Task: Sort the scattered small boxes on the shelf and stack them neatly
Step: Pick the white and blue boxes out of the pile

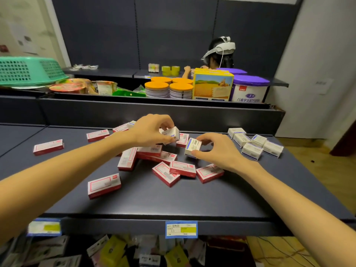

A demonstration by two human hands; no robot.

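- Sorting step is what's going on here, I'd say: both hands are picking the white ones out of the red mess in the middle of the dark blue-grey metal shelf.
- Left hand is pinching a small white cardboard box with blue print, thumb under and fingertips curled over the top, lifted just above the red pile.
- Right hand is gripping a second small white cardboard box with a blue edge, thumb on the near side, fingers wrapped round the far side, tilted up on end, just right of the pile.
- The loose pile of flat red-and-white cardboard cartons is my landmark: slim, rectangular, glossy-looking, lying at all angles, some overlapping.
- Further right of that pile, the cluster of squat white boxes with blue stripes is sitting in a rough group, touching each other, not really stacked yet.
- Left of the pile, a stray red-and-white carton is lying well apart on its own; another one is sitting nearer me.
- Next move, my guess: carrying both white boxes over to the right-hand cluster and setting them flat, edges lined up. They're light and smooth-sided, so squaring them up is going to need a gentle touch or they'll skid.
- Behind the pile, the upper shelf is holding round tins with orange plastic lids.
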